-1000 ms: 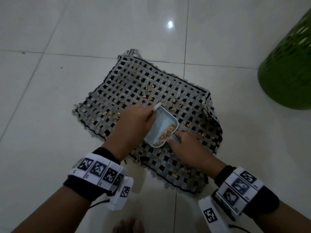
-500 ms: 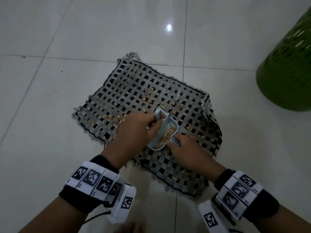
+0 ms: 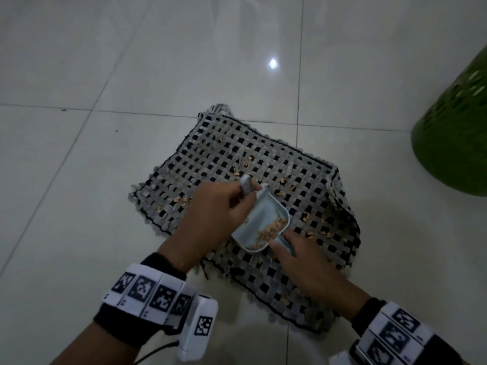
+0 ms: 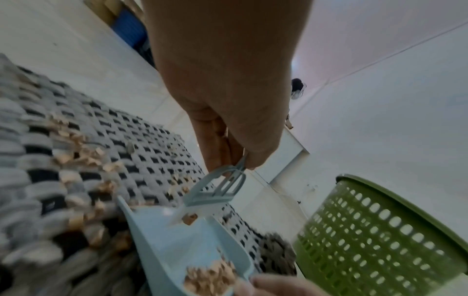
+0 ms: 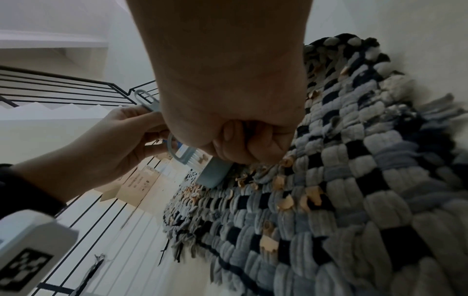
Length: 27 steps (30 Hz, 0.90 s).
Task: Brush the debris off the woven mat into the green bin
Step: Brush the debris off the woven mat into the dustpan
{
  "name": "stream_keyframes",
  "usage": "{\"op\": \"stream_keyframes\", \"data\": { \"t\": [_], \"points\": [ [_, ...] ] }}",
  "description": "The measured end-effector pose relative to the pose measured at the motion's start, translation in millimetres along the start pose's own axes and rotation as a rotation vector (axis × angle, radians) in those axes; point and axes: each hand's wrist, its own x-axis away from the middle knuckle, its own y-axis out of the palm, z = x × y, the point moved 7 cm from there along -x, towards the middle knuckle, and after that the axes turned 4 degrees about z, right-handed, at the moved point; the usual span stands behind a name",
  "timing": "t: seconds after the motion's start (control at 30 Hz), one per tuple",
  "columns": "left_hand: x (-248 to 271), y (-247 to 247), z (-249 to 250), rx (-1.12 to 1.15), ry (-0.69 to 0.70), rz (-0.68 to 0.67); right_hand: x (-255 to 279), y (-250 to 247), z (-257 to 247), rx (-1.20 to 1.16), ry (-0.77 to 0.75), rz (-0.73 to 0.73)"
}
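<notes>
Debris (image 3: 268, 230) of tan flakes lies partly in a pale blue dustpan (image 3: 261, 222) and partly scattered over the woven mat (image 3: 210, 164), which lies flat on the white tiled floor (image 3: 105, 61).

Left hand (image 3: 210, 219): fingers curled round the handle of a small pale blue brush (image 4: 215, 190). In the left wrist view the brush head sits at the open lip of the dustpan, with one flake against its bristles.

Right hand (image 3: 303, 262): fingers and thumb clenched round the dustpan handle, at the pan's near end. The pan rests tilted on the mat, and its flakes are heaped toward the handle end.

Green bin (image 3: 456, 133): a perforated basket standing on the floor to the right of the mat, apart from it. Its contents cannot be seen.

Compared with half a second earlier, the left hand has drawn back from over the dustpan, uncovering more of the tray and its heap of flakes. The right hand's grasp on the handle is unchanged.
</notes>
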Motion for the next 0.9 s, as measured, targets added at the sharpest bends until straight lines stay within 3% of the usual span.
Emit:
{"op": "stream_keyframes", "data": {
  "t": [0.23, 0.47, 0.7, 0.9],
  "points": [
    [-32, -51, -29, 0.18, -0.238, 0.156, -12, -3, -26, -0.11, -0.023, 0.036],
    [-85, -77, -60, -0.1, -0.13, 0.268, -60, 6, -50, -0.091, -0.014, 0.028],
    [-121, -52, -102, -0.286, -0.041, 0.15, -104, 25, -54, -0.075, -0.016, 0.037],
    [-124, -31, -112, -0.316, -0.06, 0.043, -109, 30, -46, -0.075, 0.025, 0.049]
  ]
}}
